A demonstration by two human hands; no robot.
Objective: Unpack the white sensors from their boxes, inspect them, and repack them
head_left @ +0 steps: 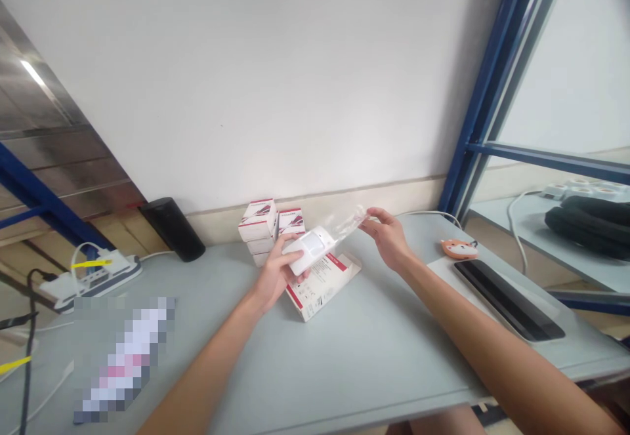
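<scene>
Fingers (291, 258) of the left hand (270, 279) are closed around the lower-left end of the white device (312, 245), just below the centre of the frame, while those of the right hand (388, 238) pinch the far end of the clear plastic bag (347, 224). The device's long axis runs diagonally from lower left to upper right, its windowed face turned up toward the camera; the bag extends from its upper-right end toward the right hand. Below it in the frame, the white-and-red box (329, 284) lies on the counter (374, 356), slanting the same way.
</scene>
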